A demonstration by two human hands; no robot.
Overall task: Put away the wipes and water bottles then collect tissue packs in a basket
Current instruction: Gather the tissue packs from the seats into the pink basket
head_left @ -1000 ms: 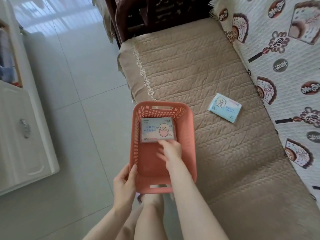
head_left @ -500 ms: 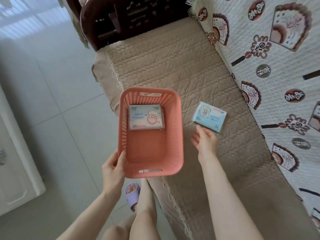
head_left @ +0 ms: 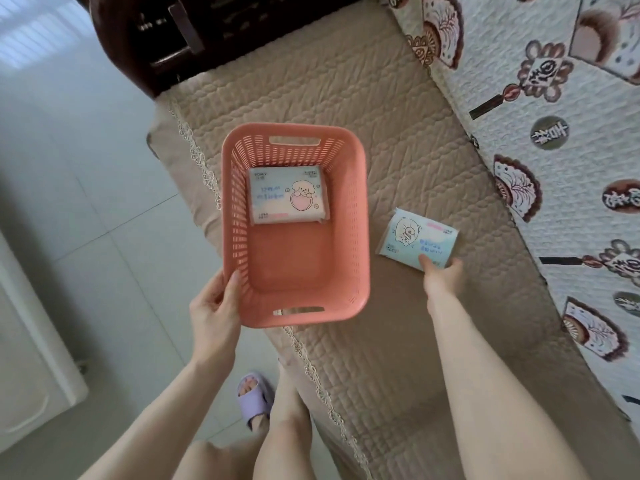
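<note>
Legs and a lilac slipper (head_left: 254,398) are seen nearest the camera, on the tiled floor (head_left: 86,168) to the near left of the basket (head_left: 362,209). Two bare forearms are stretched forward from the bottom edge, one toward each side of the basket.

The basket's near left corner is gripped by the left hand (head_left: 214,306); the thumb is hooked over the rim and laid against the slotted inner wall, while the fingers are hidden under the outside. The pink plastic basket is held level over the front edge of the quilted sofa seat (head_left: 346,81), whose lace trim (head_left: 311,368) passes beneath the basket's near end. Whether the basket rests on the seat cannot be told.

Just right of the basket, level with its middle, the second tissue pack (head_left: 417,239) is pinched at its near edge by the right hand (head_left: 441,277): the thumb is pressed on the printed top and the other fingers are curled round the edge. The pack is turned at a slant to the basket; whether it is raised off the seat cannot be told.

Inside the basket, against its far wall, the first tissue pack (head_left: 287,195) is laid flat with its cartoon print up.

Right of the basket, a patterned cover (head_left: 554,133) is draped. Beyond the basket's far end a dark wooden armrest (head_left: 156,36) is seen, and to its far left a white cabinet (head_left: 27,358).
</note>
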